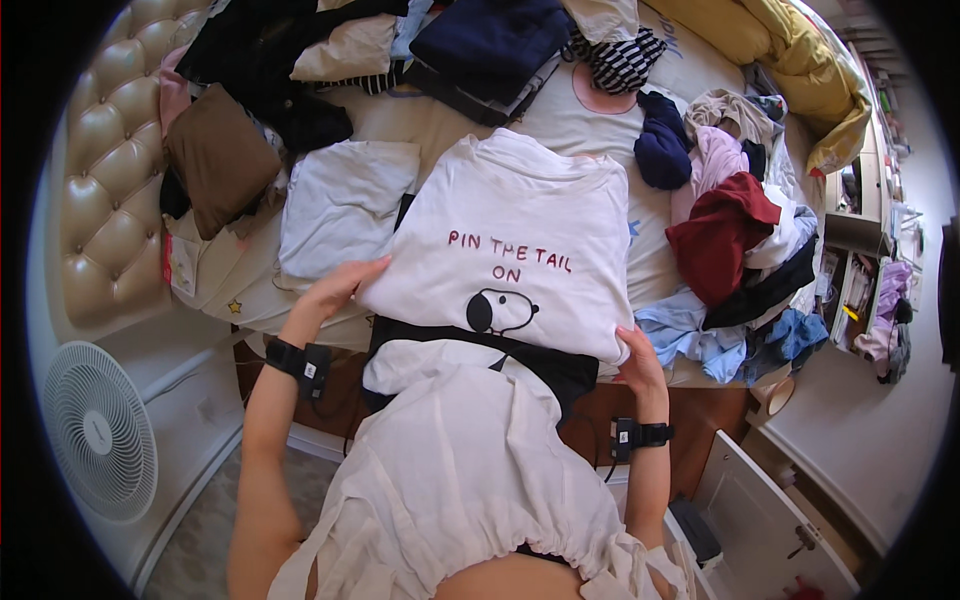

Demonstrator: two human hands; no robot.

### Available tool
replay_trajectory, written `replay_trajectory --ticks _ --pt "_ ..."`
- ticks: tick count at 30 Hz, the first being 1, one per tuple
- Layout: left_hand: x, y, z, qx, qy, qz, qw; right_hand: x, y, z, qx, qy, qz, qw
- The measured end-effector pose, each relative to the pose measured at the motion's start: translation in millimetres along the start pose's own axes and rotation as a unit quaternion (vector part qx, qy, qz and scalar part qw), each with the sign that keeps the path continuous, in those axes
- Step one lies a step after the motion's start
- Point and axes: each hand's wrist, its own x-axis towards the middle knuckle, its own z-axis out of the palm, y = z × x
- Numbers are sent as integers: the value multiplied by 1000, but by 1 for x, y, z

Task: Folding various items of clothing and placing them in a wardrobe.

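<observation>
A white T-shirt (510,202), folded to a rough rectangle with a printed slogan and a cartoon dog's head, lies before me at the bed's near edge. My left hand (341,285) grips its lower left corner, and my right hand (637,352) pinches its lower right corner. Black cloth (480,337) shows just below the shirt's lower edge. Beside the shirt, to the left, lies a folded white garment (345,210). Both wrists wear black straps with small devices.
A brown folded garment (225,157) and dark clothes lie at the left, a navy folded stack (491,45) at the back. Rumpled clothes, with a dark red garment (724,236) among them, are heaped at the right. A white fan (97,431) stands lower left, an open white cabinet door (772,517) lower right.
</observation>
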Motion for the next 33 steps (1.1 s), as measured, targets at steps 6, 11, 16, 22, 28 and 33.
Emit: replay_trajectory --ticks 6,11,16,22,28,33 --pt "-6 2 -1 -206 -23 54 977 0 3 -8 201 -16 35 979" --pt "-8 3 -4 -375 -53 9 926 10 -8 7 313 5 20 949" --pt "-13 2 -8 -229 -100 -6 968 11 -17 -3 236 19 -13 972" --pt "-30 21 13 -110 -182 98 972 -8 -26 -33 210 66 -88 972" --pt "-32 35 25 -7 -229 145 963 -42 -85 48 43 6 -199 979" --pt "-39 39 21 9 -231 140 963 -28 -111 148 -200 -121 -125 964"
